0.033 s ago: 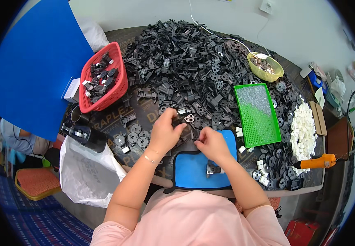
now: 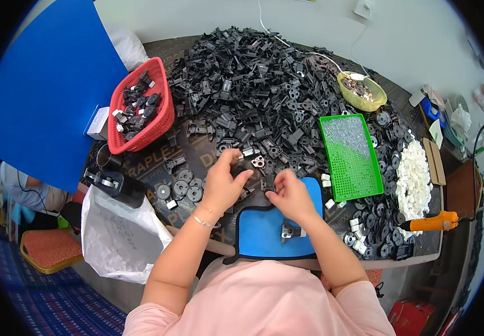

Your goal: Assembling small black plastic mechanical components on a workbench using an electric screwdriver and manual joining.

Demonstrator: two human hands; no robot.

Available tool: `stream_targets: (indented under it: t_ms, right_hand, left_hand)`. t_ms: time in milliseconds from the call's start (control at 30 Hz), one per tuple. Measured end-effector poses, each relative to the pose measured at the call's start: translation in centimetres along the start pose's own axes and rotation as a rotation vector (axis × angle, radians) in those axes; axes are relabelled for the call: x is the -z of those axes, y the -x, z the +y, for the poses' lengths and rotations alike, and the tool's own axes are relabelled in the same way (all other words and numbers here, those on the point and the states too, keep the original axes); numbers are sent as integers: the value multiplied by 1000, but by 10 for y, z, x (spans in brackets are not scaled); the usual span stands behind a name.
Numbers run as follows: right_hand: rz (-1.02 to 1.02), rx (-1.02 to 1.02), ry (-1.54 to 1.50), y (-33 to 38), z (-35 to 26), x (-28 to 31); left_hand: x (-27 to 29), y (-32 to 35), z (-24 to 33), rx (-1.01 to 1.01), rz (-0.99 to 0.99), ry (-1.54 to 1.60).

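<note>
Over the near edge of a heap of black plastic parts (image 2: 242,84), my left hand (image 2: 223,183) has its thumb and fingers curled toward each other. Something dark shows between them, too obscured to name. My right hand (image 2: 291,196) pinches a small black plastic part (image 2: 267,183) at its fingertips, just above the top edge of a blue mat (image 2: 264,235). A black part with a metal piece (image 2: 291,231) lies on that mat, under my right wrist. Close to my left fingertips sits a small metal-faced piece with holes (image 2: 258,162).
Left stand a red basket (image 2: 167,120) of assembled parts, a black tape dispenser (image 2: 116,187) and a white bag (image 2: 116,241). Black wheels (image 2: 181,187) lie by my left forearm. Right are a green tray (image 2: 342,182) of small clear pieces, a yellow bowl (image 2: 365,103), white pieces (image 2: 412,173) and an orange electric screwdriver (image 2: 432,222).
My right fingers have shifted slightly, with the index finger a little farther from the thumb. My left hand has barely moved.
</note>
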State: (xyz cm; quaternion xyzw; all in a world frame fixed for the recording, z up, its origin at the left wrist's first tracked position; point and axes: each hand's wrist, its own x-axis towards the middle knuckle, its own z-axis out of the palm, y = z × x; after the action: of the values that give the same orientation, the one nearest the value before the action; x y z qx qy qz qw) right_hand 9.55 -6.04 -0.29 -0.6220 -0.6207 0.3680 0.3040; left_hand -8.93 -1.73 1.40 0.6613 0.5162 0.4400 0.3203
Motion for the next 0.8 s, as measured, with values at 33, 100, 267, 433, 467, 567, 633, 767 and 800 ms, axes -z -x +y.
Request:
stream_targets:
  t_ms: [33,100,267,433,467,567,633,767,800]
  right_hand:
    - [0,-1,0,3,2,3]
    - [-78,-50,-625,12,3,9]
    - [-59,-133,-953,33,-16,16]
    - [1,-89,-737,51,-12,12]
    - [6,-90,-738,53,-13,13]
    - [42,-121,-784,56,-14,12]
    - [141,-86,-830,55,-10,10]
    - [167,-95,-744,54,-8,8]
    - [189,-97,-774,55,-9,7]
  left_hand:
    - [-1,8,-2,45,-13,74]
    - [1,22,3,274,-135,328]
    - [-15,52,6,711,-267,935]
    - [-27,60,26,725,-362,1302]
    - [-28,62,27,683,-361,1312]
    - [-29,63,27,657,-377,1314]
    - [-28,64,27,647,-378,1310]
    - [-26,68,29,606,-389,1282]
    - [-26,69,30,602,-386,1268]
